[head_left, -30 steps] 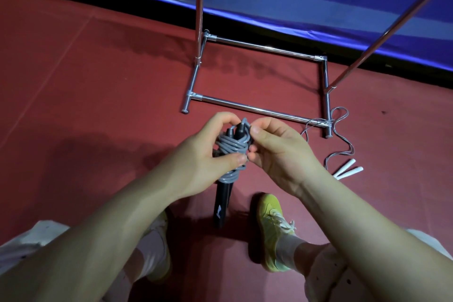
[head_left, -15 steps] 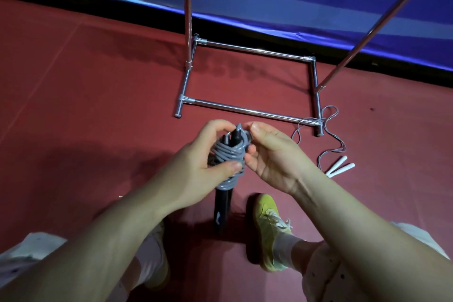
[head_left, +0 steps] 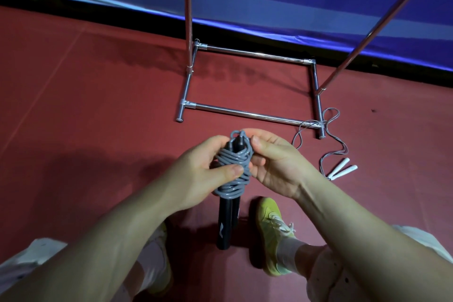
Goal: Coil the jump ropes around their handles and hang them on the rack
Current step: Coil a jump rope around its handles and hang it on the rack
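Head view: left hand (head_left: 196, 174) wrapped around the grey coil (head_left: 234, 171), thumb pressed flat across its near turns, fingers curled behind. Right hand (head_left: 274, 162) just beside, thumb and fingertips pinching the top of the bundle where a small loop of cord pokes up past the handle tips. Both hands closed on the same jump rope, close together. Black handles (head_left: 226, 220) side by side, hanging down out of the coil toward the floor (head_left: 98, 105). Coiling of this rope apparently finished or nearly so, with the last end probably being tucked; not yet hung. Farther and to the right, a second rope with white handles (head_left: 342, 169) lying loose and uncoiled on the floor, cord trailing over the near right corner of the rack (head_left: 247, 113) base. No rope visible on the rack's uprights; top bar out of view. So, roughly: one rope wound, none hung as far as can be seen, one untouched.
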A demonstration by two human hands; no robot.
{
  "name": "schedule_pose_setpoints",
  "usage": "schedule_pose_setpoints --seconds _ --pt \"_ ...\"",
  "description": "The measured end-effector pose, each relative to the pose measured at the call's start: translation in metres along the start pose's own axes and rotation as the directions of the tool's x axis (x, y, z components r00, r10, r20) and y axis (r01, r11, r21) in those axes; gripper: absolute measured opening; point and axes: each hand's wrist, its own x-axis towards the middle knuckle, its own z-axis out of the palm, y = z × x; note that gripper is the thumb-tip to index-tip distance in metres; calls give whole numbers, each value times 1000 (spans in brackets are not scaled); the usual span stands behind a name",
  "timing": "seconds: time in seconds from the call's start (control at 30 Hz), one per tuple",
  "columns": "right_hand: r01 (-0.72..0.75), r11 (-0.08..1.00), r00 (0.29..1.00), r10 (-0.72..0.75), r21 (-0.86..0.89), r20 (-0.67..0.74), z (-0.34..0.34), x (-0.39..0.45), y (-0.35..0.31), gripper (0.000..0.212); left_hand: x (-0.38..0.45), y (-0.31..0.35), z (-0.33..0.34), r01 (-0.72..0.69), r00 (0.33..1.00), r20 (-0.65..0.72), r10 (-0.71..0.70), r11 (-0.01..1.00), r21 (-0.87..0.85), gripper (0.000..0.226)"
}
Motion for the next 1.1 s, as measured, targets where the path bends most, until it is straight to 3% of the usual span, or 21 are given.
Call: schedule_pose_setpoints --seconds 0.07,0.2,0.3,0.37,0.43,0.5,0.63,0.67,0.83,1.1 --pt "-28 999 999 28 -18 18 -2 0 -1 62 1 2 0 2 1000 15 -3 999 49 40" --pt "-24 999 999 24 -34 -27 -1 1 -6 49 8 10 -1 34 999 33 -38 993 115 42" --pt "-110 970 989 85 -216 -120 8 1 -10 43 8 10 1 59 994 77 -76 977 206 51" --pt "-181 872 970 82 -456 -228 15 1 -11 43 6 6 0 78 993 69 -100 961 267 61" --pt "-173 780 944 -43 -601 -327 15 3 -13 40 5 0 -3 116 990 44 -133 955 272 57" --pt "-140 739 935 -119 -659 -333 14 3 -14 33 3 -4 -5 137 988 35 -153 948 287 57" --pt "-224 583 951 -46 -781 -307 9 5 -15 29 3 -9 -1 137 986 41 -164 915 380 64" --pt "-215 584 953 -47 -783 -298 9 6 -15 29 4 -9 -2 136 986 36 -161 919 370 64" --pt "-83 823 920 -153 -562 -360 6 13 -10 41 9 1 10 103 995 -53 -90 925 366 47" --pt "151 919 767 -342 -365 -543 19 -13 -38 36 11 40 39 81 997 -19 -79 966 245 21"
